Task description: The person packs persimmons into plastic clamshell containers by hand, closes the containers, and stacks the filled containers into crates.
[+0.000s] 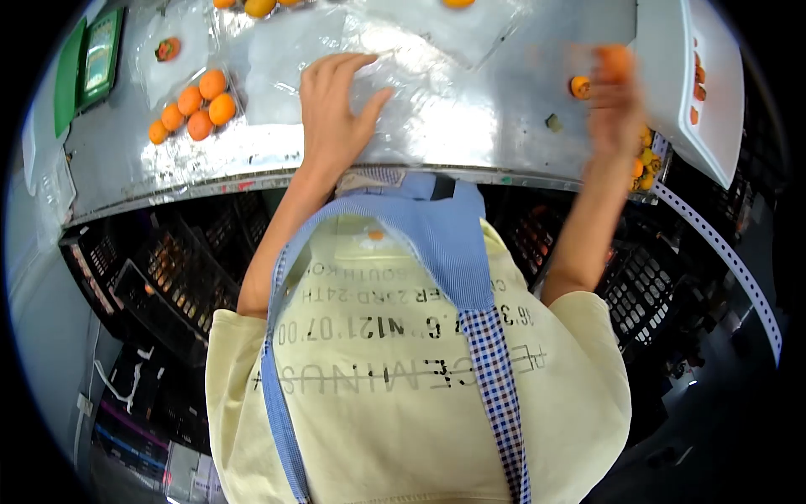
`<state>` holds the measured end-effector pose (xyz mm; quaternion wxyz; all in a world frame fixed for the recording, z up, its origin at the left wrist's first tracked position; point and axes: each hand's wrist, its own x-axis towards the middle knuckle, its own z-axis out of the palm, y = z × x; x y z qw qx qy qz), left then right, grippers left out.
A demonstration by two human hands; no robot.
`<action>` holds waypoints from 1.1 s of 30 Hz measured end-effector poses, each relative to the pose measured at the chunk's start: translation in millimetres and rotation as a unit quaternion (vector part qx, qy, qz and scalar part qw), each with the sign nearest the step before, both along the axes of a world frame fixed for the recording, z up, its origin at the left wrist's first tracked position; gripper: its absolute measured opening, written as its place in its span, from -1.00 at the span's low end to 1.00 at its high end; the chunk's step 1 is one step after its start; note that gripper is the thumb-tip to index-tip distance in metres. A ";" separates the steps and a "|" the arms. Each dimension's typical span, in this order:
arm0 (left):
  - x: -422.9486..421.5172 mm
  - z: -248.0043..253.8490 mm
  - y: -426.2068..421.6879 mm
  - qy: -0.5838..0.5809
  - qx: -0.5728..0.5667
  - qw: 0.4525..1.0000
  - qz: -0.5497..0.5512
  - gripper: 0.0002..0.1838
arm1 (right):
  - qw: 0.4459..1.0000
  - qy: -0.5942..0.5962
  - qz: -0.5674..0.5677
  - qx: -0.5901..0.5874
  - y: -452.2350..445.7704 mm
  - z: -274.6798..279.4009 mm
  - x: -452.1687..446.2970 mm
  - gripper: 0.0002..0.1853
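My left hand (336, 105) is open above the metal table, fingers bent and thumb spread apart, with nothing in it. Clear plastic (369, 101) lies beside and under it. At the right, my right hand (617, 113) is smeared by motion, with an orange persimmon (614, 63) at its fingertips. Another persimmon (580, 87) rests on the table just left of that hand. Several persimmons (199, 126) sit grouped in a clear tray to the left. One more persimmon (168, 49), its green calyx showing, lies behind them on clear plastic.
A green-framed scale (99, 59) stands at the far left. A white bin (714, 92) with several orange fruits is at the right edge. Black crates (180, 260) are under the table on both sides. More fruit (260, 7) lies along the back.
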<state>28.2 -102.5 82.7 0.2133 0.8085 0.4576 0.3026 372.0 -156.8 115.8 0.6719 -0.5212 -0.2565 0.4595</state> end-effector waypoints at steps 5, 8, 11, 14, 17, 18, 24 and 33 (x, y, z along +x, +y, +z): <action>-9.0 -5.5 6.1 0.023 -0.015 0.999 0.018 -0.60 | 0.983 0.017 -0.119 0.136 18.2 62.0 123.0 -0.19; -15.1 -3.6 8.7 0.029 -0.017 0.999 -0.013 -0.58 | 0.939 -0.332 -0.056 -0.068 21.2 29.5 60.9 -0.56; -28.9 -2.8 9.4 0.044 -0.027 0.996 -0.075 -0.41 | 0.911 -0.396 0.071 -0.091 46.7 -33.2 -15.2 -0.54; -40.9 9.1 12.0 0.084 -0.038 0.980 -0.178 -0.23 | 0.854 -0.496 0.109 -0.109 84.9 -66.3 -71.6 -0.42; -54.3 9.0 20.6 0.115 -0.055 0.956 -0.263 0.04 | 0.731 -0.671 0.084 -0.095 114.3 -106.5 -101.6 -0.46; -58.0 9.9 24.1 0.115 -0.065 0.950 -0.283 0.07 | 0.735 -0.661 0.110 -0.109 114.9 -109.9 -104.5 -0.49; -62.4 22.9 55.8 0.185 -0.158 0.912 -0.329 -0.05 | 0.745 -0.643 0.140 -0.110 89.9 -108.9 -135.5 -0.68; 5.1 -30.2 93.8 0.352 0.000 0.846 -0.400 -0.42 | 0.846 -0.516 0.069 -0.115 34.8 -104.1 -148.0 -0.61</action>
